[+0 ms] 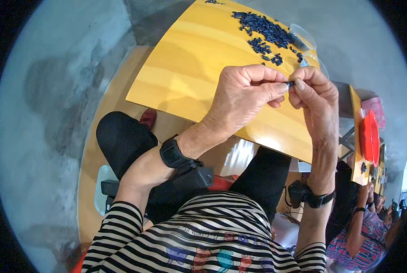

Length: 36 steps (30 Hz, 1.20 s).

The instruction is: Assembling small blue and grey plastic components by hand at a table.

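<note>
Small dark-blue cylindrical piece point(290, 84) was pinched in closed left fingers point(276, 90) and closed right fingers point(306, 91) above the yellow wooden desk point(180, 59).

Small dark piece point(291, 84) between left hand point(246, 88) and right hand point(316, 91), over yellow table point(180, 68).

Your striped black-and-cream top point(221, 218) at the bottom of the frame, cartoon figures point(225, 260) in purple, orange and teal across it, your black trousers point(130, 141) left of centre, black wrist straps point(170, 154) bearing boxy black devices point(201, 176).
</note>
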Tool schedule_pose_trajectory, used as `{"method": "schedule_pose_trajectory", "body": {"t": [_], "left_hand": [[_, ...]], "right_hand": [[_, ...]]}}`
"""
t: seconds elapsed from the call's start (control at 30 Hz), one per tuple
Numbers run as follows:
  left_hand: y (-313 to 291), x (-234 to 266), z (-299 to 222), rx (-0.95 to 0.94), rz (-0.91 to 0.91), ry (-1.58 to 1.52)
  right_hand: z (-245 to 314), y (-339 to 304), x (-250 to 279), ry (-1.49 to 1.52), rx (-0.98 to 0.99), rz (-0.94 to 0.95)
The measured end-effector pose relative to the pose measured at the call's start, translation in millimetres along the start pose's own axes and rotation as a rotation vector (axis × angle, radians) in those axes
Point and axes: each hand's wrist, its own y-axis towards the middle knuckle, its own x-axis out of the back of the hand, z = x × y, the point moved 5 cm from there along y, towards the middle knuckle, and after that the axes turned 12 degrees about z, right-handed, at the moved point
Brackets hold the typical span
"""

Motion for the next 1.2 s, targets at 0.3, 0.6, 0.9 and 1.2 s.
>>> {"method": "schedule_pose_trajectory", "body": {"t": [0.3,0.6,0.9,1.2], "left_hand": [[1,2,1,0.004,0.027,0.014],[2,1,1,0.020,0.005,0.048],[3,-1,6,0.030,-0.024,-0.047],[3,1,6,0.062,-0.008,0.018]], "right_hand": [[-6,1,-1,0.150,-0.002,0.039],[-7,2,1,0.086,0.007,0.035],[-7,0,5,-0.023,0.018,0.058],[9,-3,-5,-0.390,0.034,-0.017]]}}
